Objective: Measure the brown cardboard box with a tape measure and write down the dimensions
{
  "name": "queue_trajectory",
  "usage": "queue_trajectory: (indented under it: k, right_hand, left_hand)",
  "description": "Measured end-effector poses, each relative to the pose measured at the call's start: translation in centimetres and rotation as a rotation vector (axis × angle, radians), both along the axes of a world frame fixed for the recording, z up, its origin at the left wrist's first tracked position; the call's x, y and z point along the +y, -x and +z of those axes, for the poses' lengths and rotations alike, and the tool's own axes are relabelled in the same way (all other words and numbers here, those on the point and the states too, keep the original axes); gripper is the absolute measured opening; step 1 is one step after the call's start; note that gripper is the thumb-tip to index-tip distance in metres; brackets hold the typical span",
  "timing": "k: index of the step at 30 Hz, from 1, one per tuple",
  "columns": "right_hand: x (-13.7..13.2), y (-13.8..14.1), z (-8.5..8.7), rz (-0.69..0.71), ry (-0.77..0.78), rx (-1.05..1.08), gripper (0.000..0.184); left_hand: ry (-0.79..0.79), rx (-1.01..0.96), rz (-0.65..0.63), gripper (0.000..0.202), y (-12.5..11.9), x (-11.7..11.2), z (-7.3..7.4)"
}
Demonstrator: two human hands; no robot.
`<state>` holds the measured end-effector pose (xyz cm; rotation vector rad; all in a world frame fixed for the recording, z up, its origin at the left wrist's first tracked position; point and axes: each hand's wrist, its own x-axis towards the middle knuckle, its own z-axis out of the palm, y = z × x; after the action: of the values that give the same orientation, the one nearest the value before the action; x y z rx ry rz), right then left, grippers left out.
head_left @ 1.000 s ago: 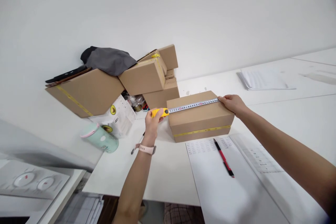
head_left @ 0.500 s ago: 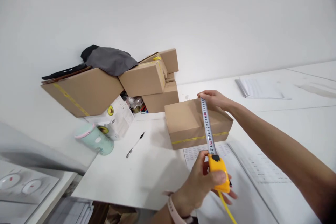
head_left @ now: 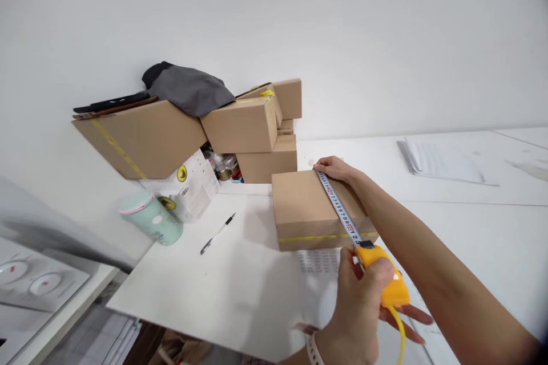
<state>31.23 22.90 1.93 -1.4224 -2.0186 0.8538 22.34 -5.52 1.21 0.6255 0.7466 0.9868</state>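
A brown cardboard box (head_left: 302,205) with a yellow strap lies on the white table (head_left: 222,285). My left hand (head_left: 363,308) is closed round the yellow tape measure case (head_left: 383,276) just in front of the box's near edge. The white tape blade (head_left: 338,208) runs across the box top from front to back. My right hand (head_left: 336,168) pinches the blade's end down at the box's far edge, its forearm lying along the right side of the box.
A stack of cardboard boxes (head_left: 240,125) with a grey cloth (head_left: 188,88) on top stands at the back left. A mint bottle (head_left: 152,218) lies beside a white carton (head_left: 190,185). A pen (head_left: 217,232) lies left of the box. Papers (head_left: 445,162) sit far right.
The tape first spanned the box's length left to right; now it runs front to back. My left hand brought the case to the near side and my right hand moved to the far edge.
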Motion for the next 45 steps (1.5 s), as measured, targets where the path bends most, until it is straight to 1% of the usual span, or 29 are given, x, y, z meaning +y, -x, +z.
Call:
queue_trajectory:
  k: [3, 7, 9, 12, 14, 16, 18, 20, 21, 23, 24, 25, 26, 27, 29, 32, 34, 36, 38, 40, 41, 43, 45]
  right_hand:
    - [-0.4, 0.0, 0.2, 0.01, 0.024, 0.014, 0.03]
    - [-0.7, 0.3, 0.4, 0.012, 0.052, 0.06, 0.031]
    - [-0.7, -0.2, 0.8, -0.007, 0.073, 0.248, 0.032]
    - [-1.0, -2.5, 1.6, -0.116, 0.09, 0.721, 0.037]
    - [-1.8, -5.3, 1.6, -0.225, 0.056, 0.918, 0.039]
    - [-3.5, -8.4, 0.7, -0.329, 0.01, 0.971, 0.04]
    - [-6.1, -11.1, -1.3, -0.423, 0.038, 0.931, 0.041]
    - [-9.1, -12.6, -4.1, -0.48, 0.08, 0.826, 0.043]
    - [-10.6, -12.8, -5.4, -0.465, 0.093, 0.771, 0.047]
    - [-13.3, -12.3, -7.7, -0.398, 0.12, 0.672, 0.061]
    - [-14.3, -11.8, -8.3, -0.358, 0.131, 0.632, 0.067]
    - [-15.0, -11.2, -8.5, -0.333, 0.129, 0.601, 0.071]
    - [-15.5, -10.5, -8.2, -0.32, 0.119, 0.574, 0.073]
    - [-15.8, -9.9, -7.6, -0.322, 0.093, 0.548, 0.074]
    - [-15.7, -8.9, -5.4, -0.354, -0.005, 0.492, 0.074]
    - [-14.7, -8.0, -1.7, -0.404, -0.181, 0.395, 0.069]
    - [-13.6, -7.6, -0.2, -0.471, -0.235, 0.311, 0.06]
    - [-12.3, -7.3, 0.0, -0.565, -0.277, 0.222, 0.047]
    - [-11.0, -6.9, -0.6, -0.63, -0.375, 0.164, 0.042]
    - [-9.6, -6.3, -1.6, -0.612, -0.478, 0.142, 0.042]
    - [-9.0, -5.9, -2.0, -0.589, -0.498, 0.127, 0.043]
    - [-8.0, -5.2, -2.6, -0.561, -0.479, 0.091, 0.044]
    - [-7.5, -4.6, -3.0, -0.582, -0.439, 0.068, 0.045]
  left_hand:
    - [0.017, -0.011, -0.005, 0.064, -0.7, -0.6, 0.1]
    - [0.011, 0.001, 0.003, 0.061, -0.6, -0.5, 0.4]
    - [-0.012, 0.006, 0.0, 0.058, -0.1, -0.8, 0.3]
    - [-0.102, 0.04, 0.011, 0.058, 1.7, -1.9, -0.4]
    - [-0.217, 0.133, 0.09, 0.062, 3.7, -2.8, -1.3]
    - [-0.338, 0.285, 0.253, 0.07, 6.1, -3.6, -2.4]
    - [-0.401, 0.443, 0.441, 0.075, 8.4, -3.7, -3.7]
    - [-0.387, 0.551, 0.562, 0.077, 10.2, -3.3, -4.8]
    - [-0.363, 0.576, 0.583, 0.075, 10.9, -2.9, -5.3]
    - [-0.309, 0.573, 0.562, 0.069, 11.7, -1.9, -5.8]
    - [-0.29, 0.558, 0.536, 0.065, 12.0, -1.3, -5.9]
    - [-0.283, 0.544, 0.511, 0.062, 12.2, -0.8, -5.8]
    - [-0.288, 0.532, 0.492, 0.06, 12.4, -0.3, -5.5]
    - [-0.301, 0.526, 0.48, 0.06, 12.6, 0.2, -5.1]
    - [-0.345, 0.517, 0.466, 0.059, 13.2, 1.3, -3.8]
    - [-0.415, 0.508, 0.44, 0.055, 13.9, 3.1, -1.6]
    - [-0.443, 0.508, 0.414, 0.052, 14.0, 4.2, -0.6]
    - [-0.445, 0.505, 0.382, 0.051, 13.7, 4.9, -0.2]
    - [-0.438, 0.509, 0.36, 0.052, 13.1, 5.2, -0.4]
    - [-0.432, 0.525, 0.366, 0.054, 12.4, 5.1, -0.9]
    - [-0.431, 0.536, 0.377, 0.055, 12.0, 5.1, -1.2]
    - [-0.432, 0.554, 0.398, 0.056, 11.6, 5.2, -1.6]
    - [-0.431, 0.564, 0.418, 0.057, 11.6, 5.6, -1.8]
